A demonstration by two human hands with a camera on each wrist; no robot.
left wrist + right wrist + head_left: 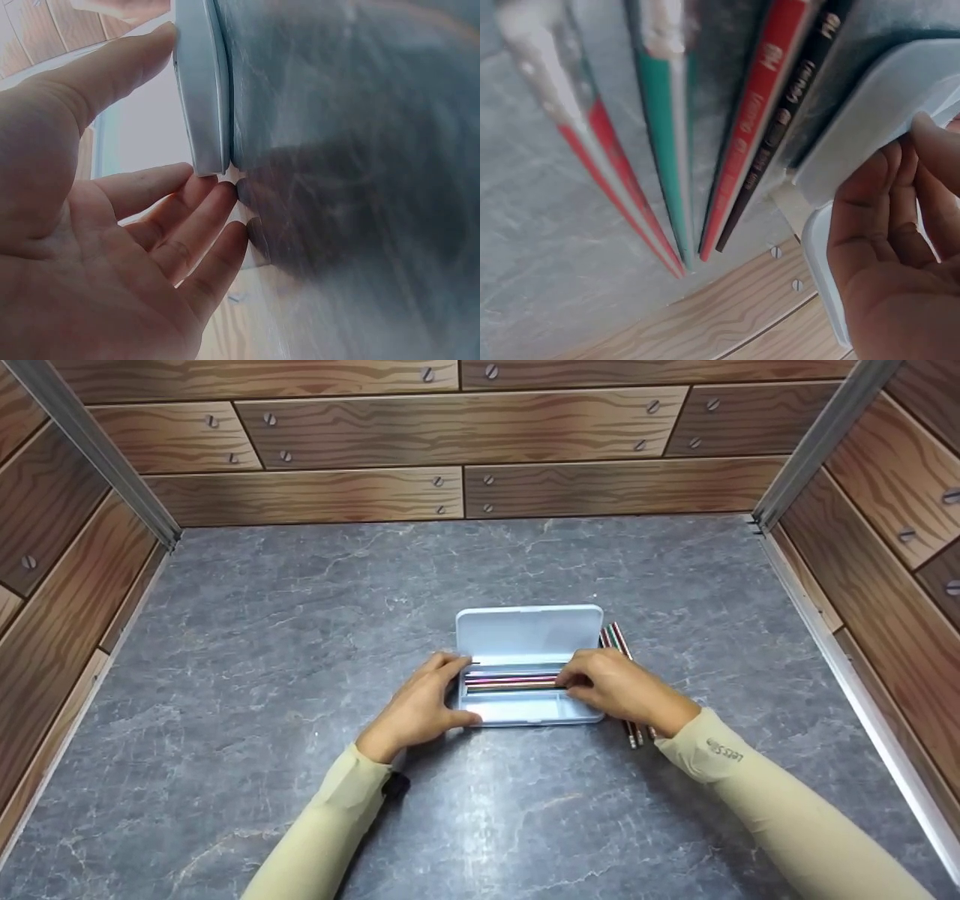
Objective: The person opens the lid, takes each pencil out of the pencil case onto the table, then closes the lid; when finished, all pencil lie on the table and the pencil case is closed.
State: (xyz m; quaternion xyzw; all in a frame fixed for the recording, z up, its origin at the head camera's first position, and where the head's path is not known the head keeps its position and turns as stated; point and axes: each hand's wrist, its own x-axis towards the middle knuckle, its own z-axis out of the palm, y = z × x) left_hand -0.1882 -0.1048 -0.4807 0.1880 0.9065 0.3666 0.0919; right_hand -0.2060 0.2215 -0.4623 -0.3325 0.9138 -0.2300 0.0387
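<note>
A pale, translucent pencil case (pixel 529 631) lies on the grey surface with its lid raised at the back. Several coloured pencils (pixel 504 683) lie lengthwise in its middle. My left hand (pixel 416 701) holds the case's left end, thumb at the front edge and fingers towards the back corner. Inside the right part, my right hand (pixel 619 682) has curled fingers and thumb pinching at the right ends of the pencils; its fingertips partly hide what they grip. Loose striped pencils (pixel 616 637) lie just right of the case, partly under the right hand and forearm.
In the right wrist view, a green pencil (pixel 660 112), a red pencil (pixel 750 120) and a black pencil (pixel 789 112) lie side by side near the case. Wood-patterned panels (pixel 345 495) border the marbled grey tabletop (pixel 300 600) at the back and sides.
</note>
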